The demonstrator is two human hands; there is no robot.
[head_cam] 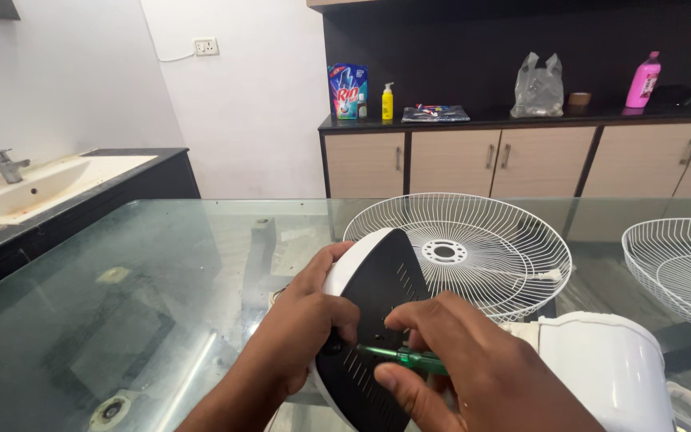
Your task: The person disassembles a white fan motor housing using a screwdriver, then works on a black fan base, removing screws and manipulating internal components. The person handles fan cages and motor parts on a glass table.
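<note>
Both hands (377,344) grip black fan cover (373,320), right pressing green screwdriver (401,357) against it

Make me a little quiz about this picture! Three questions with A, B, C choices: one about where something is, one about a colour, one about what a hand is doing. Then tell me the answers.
1. Where does the white wire fan guard lie?
A. in the sink
B. on the glass table
C. on the cabinet counter

2. What colour is the screwdriver handle?
A. green
B. red
C. yellow

3. What is the left hand doing?
A. resting flat on the table
B. turning the tap
C. gripping the white and black fan cover

Answers:
1 B, the guard sits on the glass table, behind the hands.
2 A, the handle in the right hand is clear green.
3 C, its fingers and thumb wrap the cover's edge while the screwdriver tip meets the black face.
</note>
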